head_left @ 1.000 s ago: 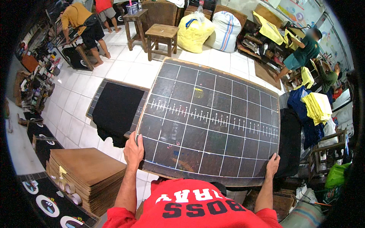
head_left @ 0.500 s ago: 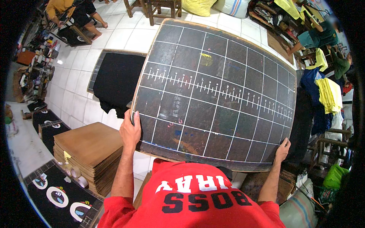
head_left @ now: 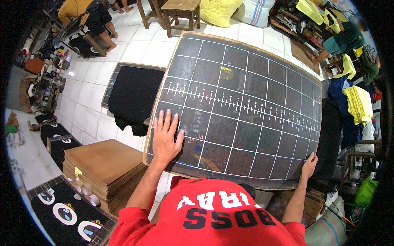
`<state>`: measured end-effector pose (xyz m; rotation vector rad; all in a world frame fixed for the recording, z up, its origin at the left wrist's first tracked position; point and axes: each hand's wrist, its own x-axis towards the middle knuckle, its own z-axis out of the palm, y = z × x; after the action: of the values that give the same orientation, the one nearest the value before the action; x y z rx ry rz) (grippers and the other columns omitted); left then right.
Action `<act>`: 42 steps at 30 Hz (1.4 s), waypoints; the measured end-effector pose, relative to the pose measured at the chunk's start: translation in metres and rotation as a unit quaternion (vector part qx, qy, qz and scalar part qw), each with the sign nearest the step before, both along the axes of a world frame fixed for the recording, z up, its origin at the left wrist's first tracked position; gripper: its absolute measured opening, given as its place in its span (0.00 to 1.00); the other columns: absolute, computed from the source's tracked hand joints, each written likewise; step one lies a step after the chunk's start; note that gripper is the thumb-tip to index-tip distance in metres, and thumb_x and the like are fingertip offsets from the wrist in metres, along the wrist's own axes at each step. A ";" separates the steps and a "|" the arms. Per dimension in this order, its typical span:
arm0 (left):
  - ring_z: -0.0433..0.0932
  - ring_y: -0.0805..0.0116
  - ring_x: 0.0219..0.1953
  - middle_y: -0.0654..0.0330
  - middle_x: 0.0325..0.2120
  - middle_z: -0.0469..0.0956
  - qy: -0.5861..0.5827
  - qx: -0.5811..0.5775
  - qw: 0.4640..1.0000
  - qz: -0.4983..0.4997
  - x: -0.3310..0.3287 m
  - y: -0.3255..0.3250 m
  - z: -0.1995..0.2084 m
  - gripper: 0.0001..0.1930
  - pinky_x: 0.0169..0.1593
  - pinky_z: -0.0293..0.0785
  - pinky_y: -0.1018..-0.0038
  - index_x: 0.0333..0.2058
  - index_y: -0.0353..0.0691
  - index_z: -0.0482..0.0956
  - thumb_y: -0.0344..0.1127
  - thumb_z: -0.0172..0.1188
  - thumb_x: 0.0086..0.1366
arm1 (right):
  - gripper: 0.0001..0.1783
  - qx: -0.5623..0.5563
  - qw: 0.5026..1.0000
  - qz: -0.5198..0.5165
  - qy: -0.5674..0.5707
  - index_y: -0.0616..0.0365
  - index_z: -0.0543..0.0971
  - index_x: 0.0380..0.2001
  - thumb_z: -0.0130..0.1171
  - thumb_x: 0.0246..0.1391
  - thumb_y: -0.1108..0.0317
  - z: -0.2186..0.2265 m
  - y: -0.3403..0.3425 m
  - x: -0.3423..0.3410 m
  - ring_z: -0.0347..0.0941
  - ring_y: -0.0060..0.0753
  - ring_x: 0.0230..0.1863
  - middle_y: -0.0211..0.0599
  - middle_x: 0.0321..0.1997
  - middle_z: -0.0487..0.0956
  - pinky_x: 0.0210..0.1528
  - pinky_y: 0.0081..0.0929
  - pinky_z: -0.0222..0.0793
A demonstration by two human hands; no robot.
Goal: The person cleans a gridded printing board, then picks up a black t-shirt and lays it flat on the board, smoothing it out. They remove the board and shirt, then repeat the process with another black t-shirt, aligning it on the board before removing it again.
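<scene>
In front of me lies a large dark board with a white painted grid and a ruled scale across its middle. My left hand rests flat on its near left corner, fingers stretched and spread. At the near right corner my right hand grips the board's edge, the thumb on top and the other fingers mostly hidden below. Left of the board, a black cloth covers most of a smaller gridded board. More black cloth hangs beyond the right edge.
A stack of brown boards stands at my left, beside tape rolls and a printed black cloth. Ahead are a wooden stool and a yellow sack. Folded yellow cloth lies right. Other people work at both far sides.
My left hand has let go of the board's left edge and now lies flat on its surface. The right hand keeps its grip. The whole view has shifted slightly.
</scene>
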<state>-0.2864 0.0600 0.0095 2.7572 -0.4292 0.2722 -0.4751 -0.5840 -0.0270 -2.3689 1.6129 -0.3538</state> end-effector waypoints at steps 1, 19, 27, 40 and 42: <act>0.57 0.40 0.76 0.44 0.72 0.64 -0.004 -0.028 1.000 -0.009 0.007 -0.003 0.000 0.29 0.77 0.50 0.45 0.68 0.39 0.72 0.40 0.61 0.71 | 0.37 0.005 1.000 0.004 -0.005 0.52 0.72 0.67 0.44 0.72 0.33 0.001 0.000 0.000 0.77 0.64 0.60 0.55 0.60 0.82 0.59 0.50 0.71; 0.72 0.48 0.64 0.54 0.55 0.78 -0.004 -0.089 0.992 -0.089 0.062 0.012 0.020 0.08 0.65 0.68 0.52 0.39 0.45 0.86 0.31 0.73 0.60 | 0.40 0.008 1.000 -0.016 0.004 0.53 0.70 0.70 0.43 0.71 0.32 0.001 0.004 0.000 0.76 0.63 0.63 0.56 0.63 0.80 0.61 0.51 0.71; 0.75 0.52 0.53 0.58 0.44 0.76 -0.027 -0.061 0.992 -0.108 0.067 0.007 0.027 0.08 0.53 0.70 0.55 0.36 0.45 0.85 0.29 0.73 0.57 | 0.40 -0.002 1.000 -0.017 0.008 0.53 0.71 0.70 0.43 0.71 0.32 0.001 0.004 0.001 0.76 0.63 0.63 0.55 0.62 0.80 0.62 0.51 0.71; 0.73 0.51 0.58 0.54 0.49 0.74 0.024 -0.039 0.994 -0.096 0.065 0.008 0.028 0.09 0.61 0.68 0.52 0.39 0.41 0.82 0.28 0.71 0.60 | 0.37 -0.003 1.000 -0.006 -0.012 0.51 0.72 0.68 0.44 0.72 0.34 0.001 0.006 0.000 0.77 0.63 0.62 0.54 0.62 0.81 0.61 0.51 0.71; 0.73 0.49 0.60 0.53 0.51 0.74 0.031 -0.088 0.992 -0.090 0.061 0.012 0.025 0.10 0.63 0.68 0.52 0.40 0.41 0.82 0.28 0.71 0.60 | 0.38 -0.002 1.000 -0.002 -0.012 0.52 0.72 0.68 0.44 0.72 0.34 0.000 0.006 -0.001 0.76 0.63 0.62 0.55 0.62 0.80 0.61 0.51 0.71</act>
<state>-0.2255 0.0721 0.0340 2.5284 -0.6040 0.1689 -0.4765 -0.5782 -0.0269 -2.3557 1.6078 -0.3843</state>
